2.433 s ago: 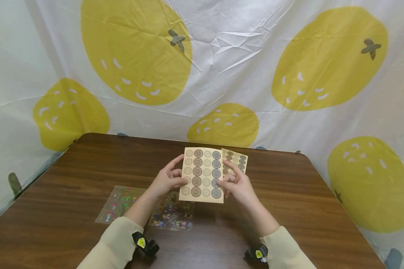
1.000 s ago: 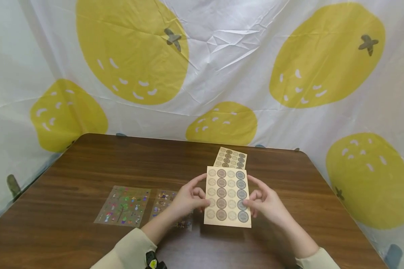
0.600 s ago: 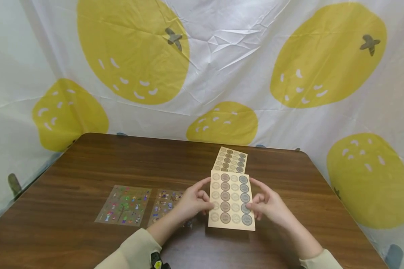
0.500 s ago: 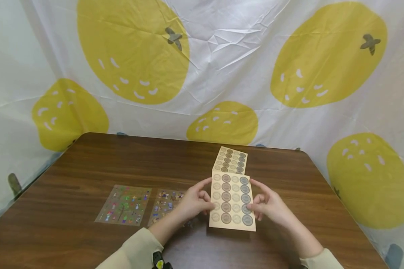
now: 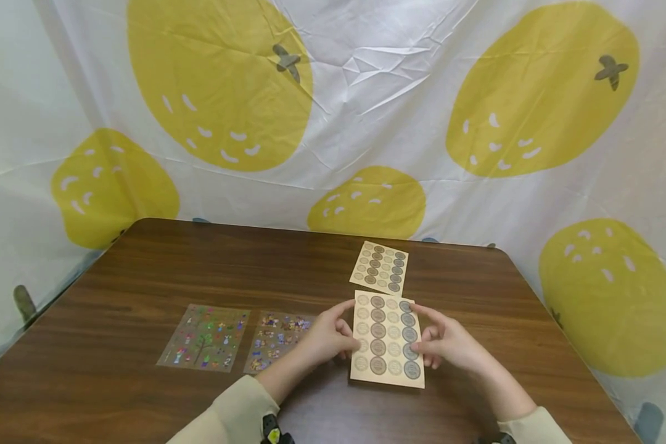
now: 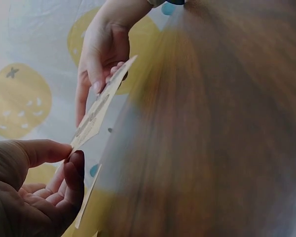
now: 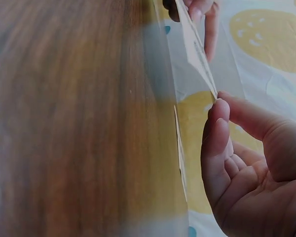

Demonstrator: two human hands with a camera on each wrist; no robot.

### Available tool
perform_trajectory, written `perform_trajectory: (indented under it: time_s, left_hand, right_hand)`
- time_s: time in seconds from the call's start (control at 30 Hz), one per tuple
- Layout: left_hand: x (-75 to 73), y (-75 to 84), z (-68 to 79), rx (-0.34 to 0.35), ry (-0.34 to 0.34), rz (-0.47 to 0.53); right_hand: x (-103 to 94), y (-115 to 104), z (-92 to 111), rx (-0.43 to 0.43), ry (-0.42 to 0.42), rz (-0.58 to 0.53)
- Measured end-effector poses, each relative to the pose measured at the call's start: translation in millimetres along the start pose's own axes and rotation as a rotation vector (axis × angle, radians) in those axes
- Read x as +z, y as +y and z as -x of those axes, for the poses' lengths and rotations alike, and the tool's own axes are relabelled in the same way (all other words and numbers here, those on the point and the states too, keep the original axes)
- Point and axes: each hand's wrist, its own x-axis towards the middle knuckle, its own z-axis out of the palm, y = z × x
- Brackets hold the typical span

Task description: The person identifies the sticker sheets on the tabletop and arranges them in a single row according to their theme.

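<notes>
Between my two hands is a cream sticker sheet (image 5: 385, 338) printed with rows of round seal stickers in tan, brown and grey. My left hand (image 5: 328, 336) pinches its left edge between thumb and fingers. Its right edge is pinched by my right hand (image 5: 449, 342). Both wrist views catch the held sheet (image 6: 101, 108) nearly edge-on, tilted above the table. Just behind it a second cream sticker sheet (image 5: 380, 267) with the same round seals lies at an angle on the table.
Two clear sticker sheets lie to the left: one with a tree and small figures (image 5: 204, 339), one with small colourful characters (image 5: 274, 338), partly hidden by my left forearm. The brown wooden table (image 5: 244, 265) meets a white curtain (image 5: 361, 135) with yellow fruit print.
Both hands have carried the held sheet right and towards me, lowering it. It overlapped the rear sticker sheet before; now that sheet shows whole. The clear sheets have stayed put.
</notes>
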Motion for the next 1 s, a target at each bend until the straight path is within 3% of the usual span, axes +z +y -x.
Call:
perform_trajectory:
  time_s: [0.03,0.67,1.0]
  left_hand:
    - [0.9,-5.5,-3.2,-0.004,-0.001,0.0]
    - [6.8,-12.7,-6.8,-0.068,-0.032,0.041]
    - [7.7,-11.2,-11.0,-0.104,-0.063,-0.018]
  right_hand:
    - [-0.5,1.1,-0.2,0.01,-0.003,0.004]
    - [-3.7,18.9,-7.7,0.074,-0.082,0.053]
    - [-3.8,19.9,-10.0,0.067,-0.094,0.088]
